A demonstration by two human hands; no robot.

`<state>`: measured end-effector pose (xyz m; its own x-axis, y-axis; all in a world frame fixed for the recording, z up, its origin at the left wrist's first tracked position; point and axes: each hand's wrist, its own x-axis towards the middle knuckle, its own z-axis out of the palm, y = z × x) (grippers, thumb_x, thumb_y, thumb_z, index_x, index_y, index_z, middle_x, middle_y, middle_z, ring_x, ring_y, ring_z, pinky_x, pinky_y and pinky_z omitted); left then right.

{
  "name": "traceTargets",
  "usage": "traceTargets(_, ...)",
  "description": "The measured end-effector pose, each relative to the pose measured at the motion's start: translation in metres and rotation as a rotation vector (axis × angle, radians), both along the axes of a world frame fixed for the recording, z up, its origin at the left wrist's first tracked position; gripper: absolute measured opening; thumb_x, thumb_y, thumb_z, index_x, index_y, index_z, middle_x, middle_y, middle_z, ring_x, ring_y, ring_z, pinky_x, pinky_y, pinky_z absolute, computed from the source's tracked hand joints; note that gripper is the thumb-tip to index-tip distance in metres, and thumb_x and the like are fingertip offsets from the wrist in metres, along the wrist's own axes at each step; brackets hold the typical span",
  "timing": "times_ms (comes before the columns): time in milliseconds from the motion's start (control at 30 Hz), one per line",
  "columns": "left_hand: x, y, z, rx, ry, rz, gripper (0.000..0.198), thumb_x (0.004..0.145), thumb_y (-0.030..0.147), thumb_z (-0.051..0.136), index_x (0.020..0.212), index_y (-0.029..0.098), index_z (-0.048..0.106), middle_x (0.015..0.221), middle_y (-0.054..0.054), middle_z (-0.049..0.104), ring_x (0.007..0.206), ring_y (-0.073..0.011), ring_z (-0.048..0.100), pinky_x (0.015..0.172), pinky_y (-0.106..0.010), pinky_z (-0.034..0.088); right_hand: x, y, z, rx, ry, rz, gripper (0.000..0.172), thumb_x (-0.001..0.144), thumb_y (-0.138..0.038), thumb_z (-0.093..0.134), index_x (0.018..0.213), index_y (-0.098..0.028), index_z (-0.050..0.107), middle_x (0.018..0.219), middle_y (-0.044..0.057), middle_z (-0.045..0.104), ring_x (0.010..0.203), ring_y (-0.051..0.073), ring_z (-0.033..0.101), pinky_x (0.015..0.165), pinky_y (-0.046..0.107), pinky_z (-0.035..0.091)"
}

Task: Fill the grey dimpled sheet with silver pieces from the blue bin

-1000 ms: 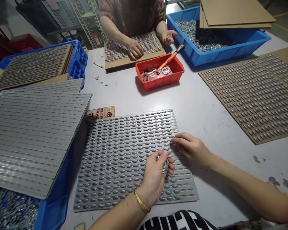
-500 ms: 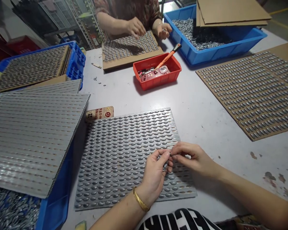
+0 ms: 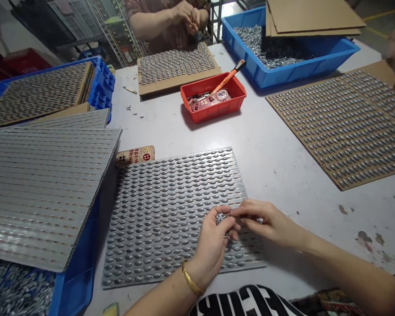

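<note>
A grey board (image 3: 164,210) packed with rows of small metal pieces lies on the table in front of me. My left hand (image 3: 213,243) hovers over its lower right part, fingers curled around a small clump of metal pieces (image 3: 224,220). My right hand (image 3: 266,221) comes in from the right, and its pinched fingertips meet my left hand's fingertips at that clump. A gold bracelet (image 3: 192,278) circles my left wrist.
A silver board (image 3: 42,188) rests tilted on a blue bin (image 3: 72,289) of loose metal pieces at left. A red tray (image 3: 213,98) with tools, a blue bin (image 3: 289,48) under cardboard sheets, and a filled cardboard board (image 3: 345,123) lie beyond. Across the table another person (image 3: 171,17) works above a filled board (image 3: 176,66).
My right hand left the board's right edge and joined my left hand at the clump of pieces. The person opposite lifted both hands off their board. The view shifted slightly.
</note>
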<state>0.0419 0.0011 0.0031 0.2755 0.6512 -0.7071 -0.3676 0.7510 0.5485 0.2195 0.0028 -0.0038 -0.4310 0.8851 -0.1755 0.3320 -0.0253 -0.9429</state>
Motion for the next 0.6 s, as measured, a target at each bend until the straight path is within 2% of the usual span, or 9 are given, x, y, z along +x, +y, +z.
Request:
traceTargets(100, -0.010, 0.004, 0.012, -0.052, -0.081, 0.092, 0.018, 0.081, 0.016, 0.057, 0.099, 0.013, 0.059, 0.091, -0.010, 0.067, 0.075, -0.0165, 0.065, 0.060, -0.024, 0.048, 0.007, 0.002, -0.008, -0.057, 0.042, -0.184, 0.016, 0.090, -0.027, 0.055, 0.095, -0.019, 0.068, 0.085, 0.005, 0.067, 0.076, 0.016, 0.062, 0.067, 0.029, 0.049)
traceTargets(167, -0.016, 0.004, 0.016, -0.023, -0.094, 0.171, 0.021, 0.086, 0.024, 0.055, 0.101, 0.012, 0.061, 0.101, -0.013, 0.067, 0.084, -0.0206, 0.067, 0.071, -0.030, 0.053, 0.009, 0.005, -0.014, -0.007, 0.034, -0.258, 0.015, 0.089, -0.029, 0.058, 0.093, -0.019, 0.068, 0.087, 0.005, 0.067, 0.078, 0.017, 0.062, 0.068, 0.030, 0.049)
traceTargets(233, -0.020, 0.001, 0.014, -0.037, -0.075, 0.200, 0.024, 0.087, 0.029, 0.055, 0.103, 0.012, 0.062, 0.103, -0.014, 0.067, 0.086, -0.0213, 0.067, 0.078, -0.033, 0.053, 0.009, 0.009, -0.022, 0.096, -0.006, -0.281, 0.015, 0.088, -0.028, 0.058, 0.092, -0.020, 0.069, 0.090, 0.005, 0.066, 0.081, 0.017, 0.061, 0.069, 0.030, 0.048)
traceTargets(333, -0.021, -0.007, 0.006, -0.110, -0.062, 0.139, 0.024, 0.086, 0.028, 0.058, 0.103, 0.012, 0.064, 0.094, -0.011, 0.066, 0.076, -0.0169, 0.065, 0.072, -0.029, 0.053, 0.004, 0.015, -0.031, 0.200, -0.087, -0.311, 0.015, 0.089, -0.026, 0.056, 0.095, -0.021, 0.068, 0.089, 0.005, 0.066, 0.077, 0.017, 0.060, 0.066, 0.031, 0.047)
traceTargets(400, -0.019, -0.011, 0.002, -0.099, -0.078, 0.090, 0.024, 0.086, 0.029, 0.061, 0.103, 0.012, 0.064, 0.088, -0.008, 0.064, 0.072, -0.0141, 0.063, 0.067, -0.026, 0.051, 0.000, 0.018, -0.036, 0.245, -0.138, -0.316, 0.015, 0.089, -0.024, 0.053, 0.096, -0.021, 0.067, 0.088, 0.005, 0.066, 0.076, 0.017, 0.060, 0.066, 0.032, 0.047)
traceTargets(600, -0.015, -0.010, 0.002, -0.074, -0.099, 0.022, 0.030, 0.084, 0.027, 0.065, 0.109, 0.012, 0.066, 0.084, -0.006, 0.062, 0.069, -0.0108, 0.058, 0.063, -0.022, 0.047, -0.007, 0.023, -0.042, 0.367, -0.249, -0.268, 0.014, 0.092, -0.021, 0.050, 0.093, -0.021, 0.064, 0.085, 0.005, 0.064, 0.079, 0.018, 0.059, 0.070, 0.032, 0.047)
